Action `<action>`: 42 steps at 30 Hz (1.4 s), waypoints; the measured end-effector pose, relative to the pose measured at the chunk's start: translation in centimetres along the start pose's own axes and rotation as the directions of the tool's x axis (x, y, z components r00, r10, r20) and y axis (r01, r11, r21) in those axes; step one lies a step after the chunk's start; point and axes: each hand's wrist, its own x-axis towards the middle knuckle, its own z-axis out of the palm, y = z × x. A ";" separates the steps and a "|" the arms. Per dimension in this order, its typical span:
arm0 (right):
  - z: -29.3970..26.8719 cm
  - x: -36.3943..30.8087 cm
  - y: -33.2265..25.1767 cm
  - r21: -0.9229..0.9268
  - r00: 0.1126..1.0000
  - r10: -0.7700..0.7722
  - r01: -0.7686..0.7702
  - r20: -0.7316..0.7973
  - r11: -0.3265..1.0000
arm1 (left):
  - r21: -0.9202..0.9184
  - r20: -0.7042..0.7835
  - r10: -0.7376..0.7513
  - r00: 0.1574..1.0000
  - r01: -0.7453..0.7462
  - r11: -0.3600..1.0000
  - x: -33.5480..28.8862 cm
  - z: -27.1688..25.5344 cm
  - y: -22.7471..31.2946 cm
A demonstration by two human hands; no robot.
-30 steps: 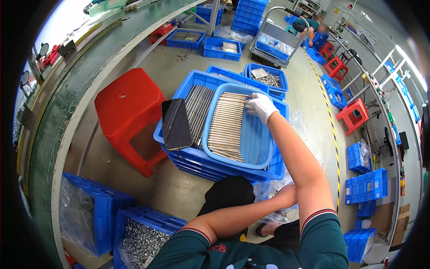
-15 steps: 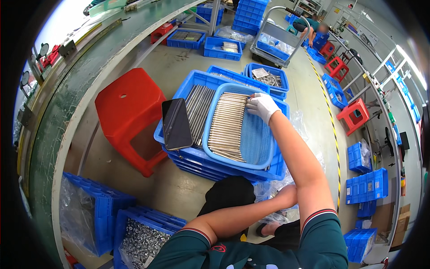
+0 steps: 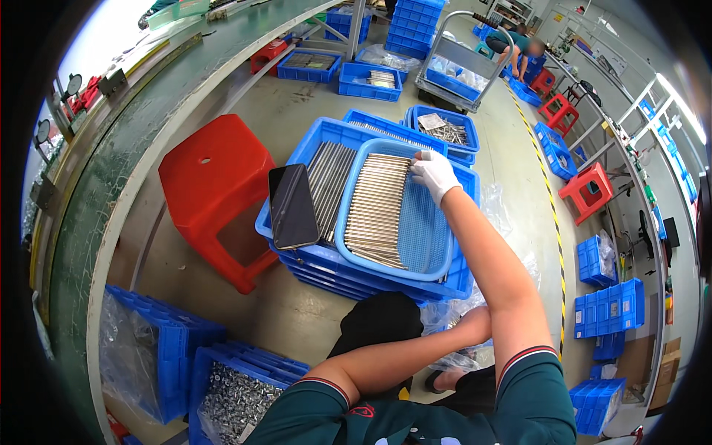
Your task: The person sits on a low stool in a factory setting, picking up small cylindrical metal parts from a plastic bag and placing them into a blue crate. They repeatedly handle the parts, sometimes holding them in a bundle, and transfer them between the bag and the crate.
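Observation:
My right hand [image 3: 434,175], in a white glove, reaches over the far right part of a light blue mesh basket [image 3: 443,256]. Its fingers are bent together at the right ends of the uppermost metal rods [image 3: 377,208], which lie side by side in a row. What the fingertips pinch, if anything, is too small to make out. My left forearm crosses my body toward the right, and my left hand is hidden behind my right arm. Longer, darker rods [image 3: 326,185] lie in the blue crate [image 3: 305,141] beneath the basket. A black smartphone [image 3: 294,208] leans at the crate's left side.
A red stool [image 3: 215,170] stands left of the stacked crates, beside a green workbench [image 3: 89,193]. A crate of small metal parts [image 3: 230,400] is at lower left. Beyond are another crate of metal parts [image 3: 445,132], a trolley [image 3: 463,63] and a person [image 3: 515,48] bending over crates.
My right hand has shifted slightly toward the far end of the basket, its fingers still by the rod ends. The rods, basket and phone look the same.

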 end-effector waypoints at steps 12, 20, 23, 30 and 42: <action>2.4 -3.4 -5.1 -0.779 0.760 -0.470 0.590 0.449 0.210 | -0.021 0.007 0.089 0.996 -0.089 0.996 -0.3 -0.9 1.1; 2.3 -3.1 -4.2 -0.799 0.764 -0.493 0.566 0.417 0.201 | 0.034 -0.008 0.247 0.969 -0.246 0.969 -0.7 -2.2 2.8; 1.3 -3.4 -4.1 -0.767 0.708 -0.601 0.598 0.370 0.233 | -0.037 -0.013 0.113 0.994 -0.113 0.993 -0.6 -1.1 1.8; -7.8 -10.0 -5.2 -0.656 0.520 -0.846 0.681 0.120 0.325 | -0.103 -0.018 -0.123 0.992 0.121 0.987 -0.7 -1.0 1.3; -24.5 -23.7 26.6 -0.693 0.948 0.137 -0.303 -0.286 0.654 | -0.645 -0.039 -0.309 0.950 0.212 0.735 -0.9 -2.2 2.4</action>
